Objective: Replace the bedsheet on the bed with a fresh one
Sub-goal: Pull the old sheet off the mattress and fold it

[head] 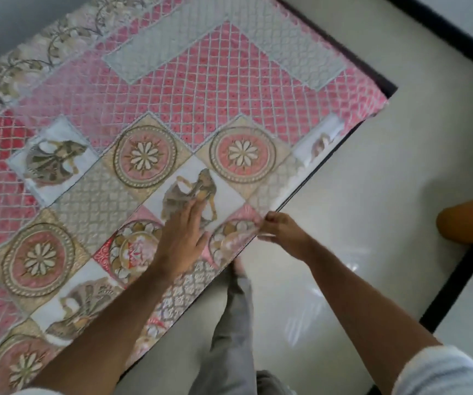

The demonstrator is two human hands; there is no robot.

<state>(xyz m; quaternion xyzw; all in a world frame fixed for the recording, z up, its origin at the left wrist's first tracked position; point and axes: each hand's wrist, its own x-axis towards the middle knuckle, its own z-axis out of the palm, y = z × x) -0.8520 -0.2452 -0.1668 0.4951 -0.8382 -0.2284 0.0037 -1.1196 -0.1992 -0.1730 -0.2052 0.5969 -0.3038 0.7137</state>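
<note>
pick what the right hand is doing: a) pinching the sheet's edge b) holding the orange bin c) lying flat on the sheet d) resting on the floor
a: the right hand has its fingers curled on the edge of the sheet at the bed's side, while the left hand lies flat on it.
</note>
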